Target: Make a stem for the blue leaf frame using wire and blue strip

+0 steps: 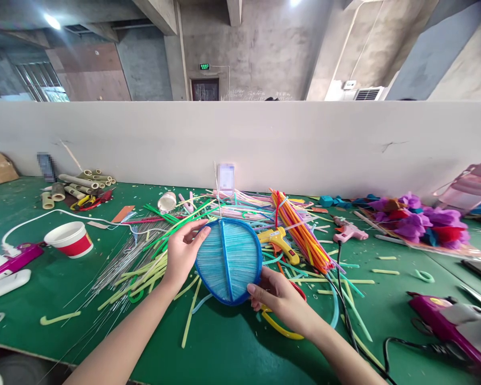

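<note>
Two pinches on blue leaf (pixel 241 254), by left hand (pixel 184 252) and right hand (pixel 279 295), maybe to check it; best turned gently next.

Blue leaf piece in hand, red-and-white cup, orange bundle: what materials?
Blue leaf piece: probably thread or fine fibre, faint sheen, since close parallel strands show; the darker matte rim could be chenille or cord.
Red-and-white cup: likely paper, smooth; thin wall and rolled lip.
Orange bundle: perhaps chenille stems, matte; slim, even rods, but plastic isn't ruled out.
</note>
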A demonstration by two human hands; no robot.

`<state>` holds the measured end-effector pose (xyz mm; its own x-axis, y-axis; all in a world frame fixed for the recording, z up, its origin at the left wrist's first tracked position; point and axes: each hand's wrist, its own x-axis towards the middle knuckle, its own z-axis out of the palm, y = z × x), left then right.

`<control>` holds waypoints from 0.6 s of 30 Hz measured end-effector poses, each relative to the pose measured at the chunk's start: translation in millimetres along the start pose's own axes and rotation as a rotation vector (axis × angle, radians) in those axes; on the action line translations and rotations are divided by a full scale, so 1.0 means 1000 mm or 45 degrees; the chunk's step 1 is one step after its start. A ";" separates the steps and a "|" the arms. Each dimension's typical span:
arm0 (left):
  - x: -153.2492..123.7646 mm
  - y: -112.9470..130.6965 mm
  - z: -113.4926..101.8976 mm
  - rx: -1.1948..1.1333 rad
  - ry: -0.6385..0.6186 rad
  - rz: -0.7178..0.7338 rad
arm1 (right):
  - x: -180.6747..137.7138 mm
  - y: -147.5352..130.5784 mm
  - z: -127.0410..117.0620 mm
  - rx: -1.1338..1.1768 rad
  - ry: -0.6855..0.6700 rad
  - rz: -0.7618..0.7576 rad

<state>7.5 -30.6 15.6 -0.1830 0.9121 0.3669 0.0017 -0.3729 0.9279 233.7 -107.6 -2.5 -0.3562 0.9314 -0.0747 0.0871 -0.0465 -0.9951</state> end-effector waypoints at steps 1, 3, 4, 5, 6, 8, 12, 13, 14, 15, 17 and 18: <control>0.000 0.001 0.000 0.016 -0.006 0.012 | 0.000 0.000 0.000 -0.006 -0.002 0.002; 0.000 0.001 0.000 0.043 -0.014 0.035 | -0.001 -0.001 -0.001 -0.018 -0.004 0.005; 0.000 0.001 0.000 0.056 -0.018 0.049 | -0.001 -0.002 -0.001 -0.027 -0.005 0.003; 0.000 0.001 0.000 0.067 -0.024 0.060 | -0.002 -0.002 -0.001 -0.038 -0.008 -0.001; 0.000 0.001 -0.001 0.079 -0.030 0.070 | -0.002 -0.002 -0.002 -0.053 -0.007 -0.006; 0.000 0.000 -0.001 0.109 -0.041 0.087 | -0.002 -0.003 -0.004 -0.096 0.000 -0.018; 0.000 -0.004 -0.003 0.161 -0.040 0.108 | -0.003 -0.004 -0.007 -0.183 0.016 -0.035; 0.000 -0.005 -0.003 0.162 -0.037 0.113 | -0.003 -0.004 -0.007 -0.191 0.017 -0.035; 0.000 -0.006 -0.003 0.161 -0.036 0.117 | -0.003 -0.005 -0.007 -0.194 0.017 -0.035; 0.001 -0.007 -0.003 0.161 -0.035 0.122 | -0.003 -0.005 -0.007 -0.196 0.015 -0.035; 0.001 -0.008 -0.004 0.168 -0.038 0.131 | -0.003 -0.006 -0.007 -0.203 0.012 -0.040; 0.001 -0.009 -0.004 0.175 -0.039 0.135 | -0.003 -0.006 -0.006 -0.207 0.009 -0.041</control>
<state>3.3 -27.0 7.4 -0.1448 0.8745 0.4630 0.1538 -0.4424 0.8836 240.1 -107.8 3.8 -0.3546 0.9341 -0.0422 0.2255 0.0416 -0.9733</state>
